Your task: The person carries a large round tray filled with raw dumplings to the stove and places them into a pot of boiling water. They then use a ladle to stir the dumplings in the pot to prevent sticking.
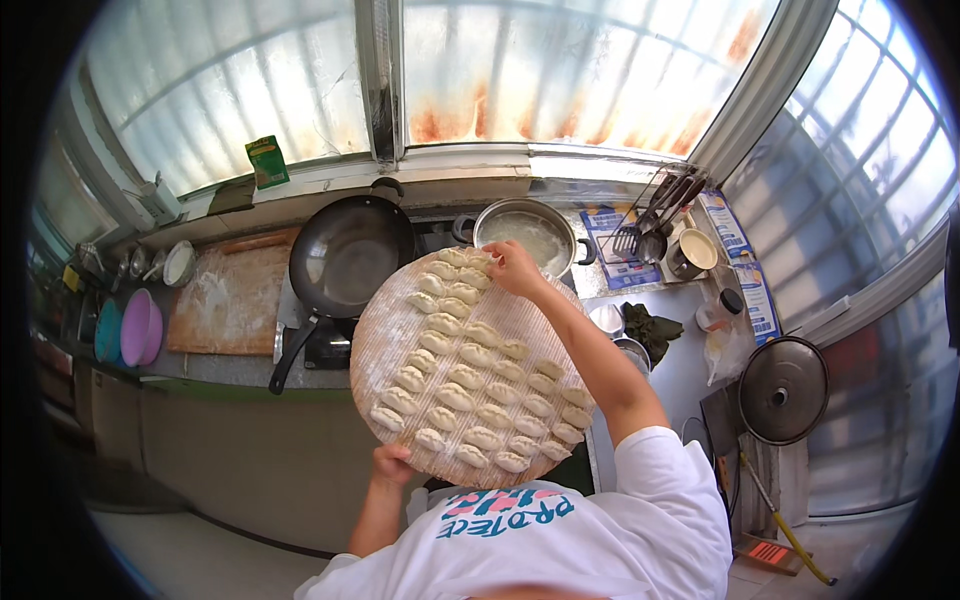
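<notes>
A round, flour-dusted tray (385, 330) lined with rows of pleated raw dumplings (455, 396) is held up in front of me. My left hand (391, 464) grips its near left rim, thumb on top. At the far edge, my right hand (512, 268) has its fingers closed on a dumpling at the end of a row; the fingers partly cover it. Just beyond that hand, on the stove, stands a two-handled metal pot (527, 222) holding cloudy liquid. Part of the pot's near side is hidden by the tray and my hand.
Left of the pot sits a black wok (352, 255), its handle pointing toward me. Further left lie a floured wooden board (225, 300) and a purple bowl (142, 328). Utensils in a wire rack (650, 225), a tan cup (694, 252) and a dark lid (784, 390) are at right.
</notes>
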The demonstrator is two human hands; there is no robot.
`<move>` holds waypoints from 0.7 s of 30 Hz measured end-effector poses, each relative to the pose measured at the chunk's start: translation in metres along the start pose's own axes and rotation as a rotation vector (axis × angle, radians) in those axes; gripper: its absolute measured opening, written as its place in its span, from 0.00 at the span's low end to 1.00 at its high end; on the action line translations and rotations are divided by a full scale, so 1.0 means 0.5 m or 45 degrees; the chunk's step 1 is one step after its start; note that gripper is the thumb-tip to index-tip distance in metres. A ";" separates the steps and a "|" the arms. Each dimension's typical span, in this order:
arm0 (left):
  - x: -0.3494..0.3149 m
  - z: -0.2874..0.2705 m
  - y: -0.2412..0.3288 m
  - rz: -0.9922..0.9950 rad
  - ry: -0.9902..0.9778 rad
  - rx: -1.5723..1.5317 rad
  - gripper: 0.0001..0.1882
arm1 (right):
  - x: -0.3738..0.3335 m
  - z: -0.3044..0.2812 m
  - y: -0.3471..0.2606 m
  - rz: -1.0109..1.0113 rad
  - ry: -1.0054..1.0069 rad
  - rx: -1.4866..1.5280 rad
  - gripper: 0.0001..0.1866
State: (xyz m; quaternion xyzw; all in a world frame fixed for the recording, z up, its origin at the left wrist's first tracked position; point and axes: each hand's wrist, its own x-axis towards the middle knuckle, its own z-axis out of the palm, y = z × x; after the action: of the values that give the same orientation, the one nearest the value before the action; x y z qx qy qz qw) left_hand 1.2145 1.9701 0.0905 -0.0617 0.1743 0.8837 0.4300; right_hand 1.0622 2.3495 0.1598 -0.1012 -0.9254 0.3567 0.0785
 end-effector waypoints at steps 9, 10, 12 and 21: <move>0.009 -0.011 0.016 -0.022 -0.040 0.073 0.46 | 0.014 0.004 0.019 -0.124 -0.061 -0.054 0.16; 0.010 -0.011 0.016 -0.020 -0.040 0.076 0.46 | 0.017 0.002 0.019 -0.153 -0.064 -0.048 0.16; 0.011 -0.010 0.014 -0.008 -0.030 0.079 0.46 | 0.021 -0.001 0.015 -0.211 -0.077 -0.035 0.15; 0.016 -0.009 0.002 0.025 -0.009 0.081 0.46 | 0.027 -0.009 0.037 -0.183 0.013 0.119 0.21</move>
State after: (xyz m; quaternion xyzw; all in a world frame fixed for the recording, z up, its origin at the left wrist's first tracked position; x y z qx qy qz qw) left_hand 1.2087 1.9739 0.0844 -0.0430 0.2012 0.8821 0.4237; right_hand 1.0524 2.3691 0.1517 -0.0327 -0.9122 0.3924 0.1131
